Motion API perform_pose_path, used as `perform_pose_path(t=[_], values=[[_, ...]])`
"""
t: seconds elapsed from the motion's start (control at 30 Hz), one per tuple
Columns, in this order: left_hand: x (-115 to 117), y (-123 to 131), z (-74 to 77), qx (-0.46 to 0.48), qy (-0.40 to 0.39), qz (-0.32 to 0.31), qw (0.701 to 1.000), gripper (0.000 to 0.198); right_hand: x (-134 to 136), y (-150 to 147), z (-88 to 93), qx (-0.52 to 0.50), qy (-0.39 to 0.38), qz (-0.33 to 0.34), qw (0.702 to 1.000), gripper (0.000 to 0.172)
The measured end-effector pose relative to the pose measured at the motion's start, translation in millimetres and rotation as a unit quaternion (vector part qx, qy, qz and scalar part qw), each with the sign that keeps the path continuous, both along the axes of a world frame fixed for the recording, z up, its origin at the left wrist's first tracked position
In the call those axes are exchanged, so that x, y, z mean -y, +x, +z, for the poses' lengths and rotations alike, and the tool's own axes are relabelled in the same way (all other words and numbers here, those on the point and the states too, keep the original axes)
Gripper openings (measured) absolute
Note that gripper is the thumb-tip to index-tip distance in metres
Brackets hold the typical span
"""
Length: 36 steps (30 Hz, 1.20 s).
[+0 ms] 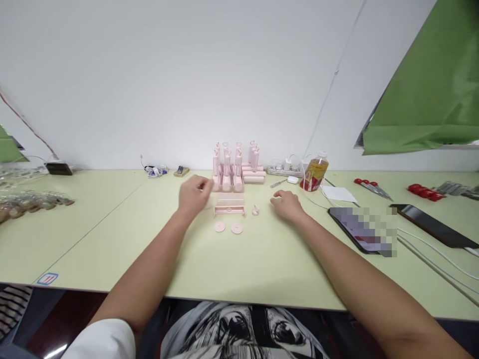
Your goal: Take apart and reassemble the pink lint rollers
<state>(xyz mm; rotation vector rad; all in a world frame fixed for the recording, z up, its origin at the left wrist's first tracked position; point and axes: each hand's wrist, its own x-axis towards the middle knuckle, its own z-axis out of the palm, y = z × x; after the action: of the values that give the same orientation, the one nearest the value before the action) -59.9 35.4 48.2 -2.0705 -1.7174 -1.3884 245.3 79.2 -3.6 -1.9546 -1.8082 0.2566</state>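
Holding left grip (195,193) half-curled, just left of the rear group; too blurred, so cannot tell whether empty. Holding right grip (287,203) loosely parted, seemingly around nothing. Between both grips, on the table (262,269), can see a pink frame (229,211), a translucent piece (230,200) just behind, two pink discs (219,227) in front and a small pink piece (255,210); judged not yet joined. Beyond the left grip, rightward, see upright tubes (227,164) and lying pink cylinders (253,178); cannot say whether finished. Behind the right grip, find a slim tool (278,183) and a bottle (315,173); rightward, a phone (352,229). Could snag the upright tubes when reaching deeper.
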Motion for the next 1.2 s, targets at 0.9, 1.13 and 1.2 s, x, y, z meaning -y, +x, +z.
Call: perform_pose_path(t=[0.9, 1.13, 1.2], values=[[-63.5, -86.2, -63.5, -0.159, -0.355, 0.2, 0.899, 0.048, -4.7, -13.8, -23.0, 0.161, -0.094, 0.003, 0.983, 0.056], [-57.7, -89.3, -63.9, -0.189, -0.334, 0.176, 0.907, 0.042, 3.8, -16.3, -23.1, 0.158, -0.067, 0.013, 0.985, 0.052], [-56.8, -89.6, -66.2, -0.191, -0.329, 0.174, 0.908, 0.042, 7.6, -16.3, -23.0, 0.159, -0.061, 0.019, 0.985, 0.049]])
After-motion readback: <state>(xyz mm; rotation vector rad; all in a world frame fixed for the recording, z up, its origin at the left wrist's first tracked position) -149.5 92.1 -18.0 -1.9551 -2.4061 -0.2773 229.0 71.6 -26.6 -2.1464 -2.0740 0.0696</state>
